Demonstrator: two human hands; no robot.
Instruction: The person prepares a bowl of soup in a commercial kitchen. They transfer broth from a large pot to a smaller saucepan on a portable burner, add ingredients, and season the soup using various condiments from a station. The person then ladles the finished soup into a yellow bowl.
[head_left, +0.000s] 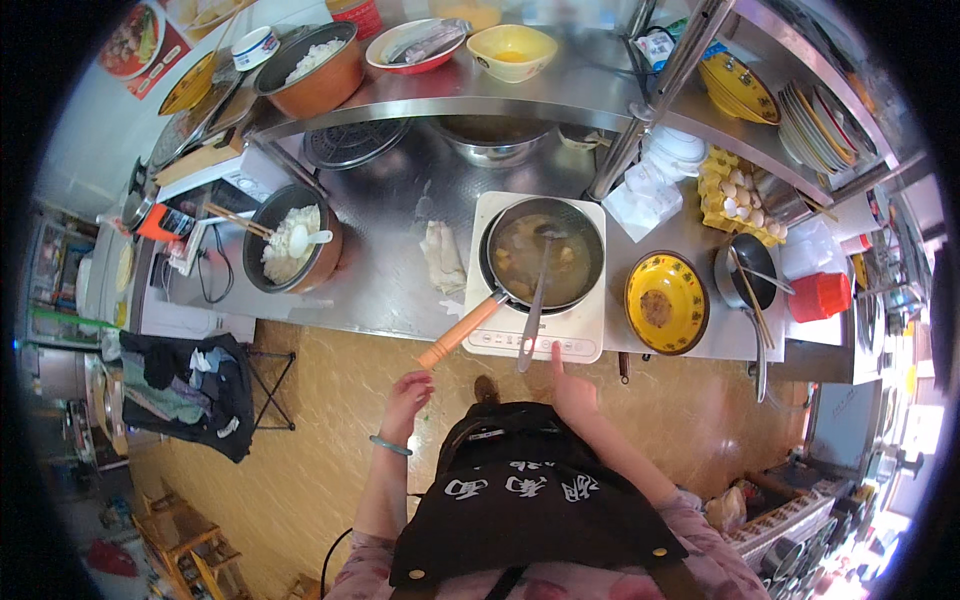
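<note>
A saucepan (587, 225) of brownish broth with pieces in it stands on a white induction cooker (592, 330). A metal ladle (538, 300) rests in the broth, its handle reaching over the control panel. My right hand (574, 394) holds nothing; its extended index finger is at the panel's buttons. Just below the end of the saucepan's wooden handle (465, 330), my left hand (411, 397) is empty with loosely bent fingers. Right of the cooker is a yellow patterned bowl (686, 277) with a brown patch of something at its bottom.
Left on the steel counter (375, 255) are a folded cloth (442, 259) and a rice pot (330, 255) with a spoon. A small pan (752, 259) with chopsticks and an egg tray (716, 169) are at right. Overhead runs a steel shelf (450, 109) carrying bowls.
</note>
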